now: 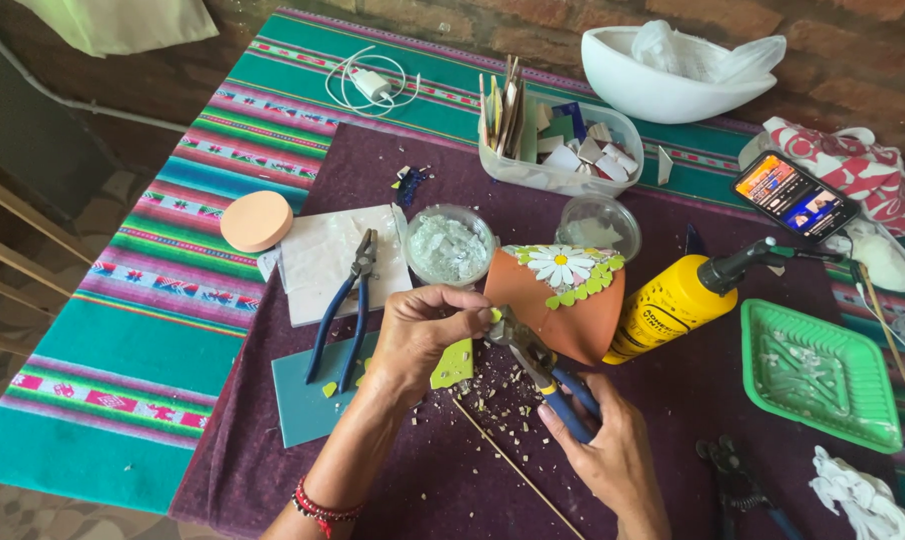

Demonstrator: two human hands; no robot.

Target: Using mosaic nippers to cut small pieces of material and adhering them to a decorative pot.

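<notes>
My left hand [421,335] pinches a small lime-green tile piece [495,315] between thumb and fingers, just in front of a terracotta pot [558,305] lying on its side with a white daisy mosaic and green leaf bits on it. My right hand [613,455] grips blue-handled tile nippers [543,365], whose metal jaws meet the small green piece. A larger lime-green tile fragment [455,365] lies under my left hand among scattered chips on the purple cloth [393,470].
Blue-handled pliers [348,305] lie across a white tile and a teal tile [308,400]. Nearby: a clear bowl of glass bits [450,245], yellow glue bottle [673,300], green tray [823,375], tub of tile pieces [563,150], phone [795,195], wooden skewer [518,468], round sponge [257,220].
</notes>
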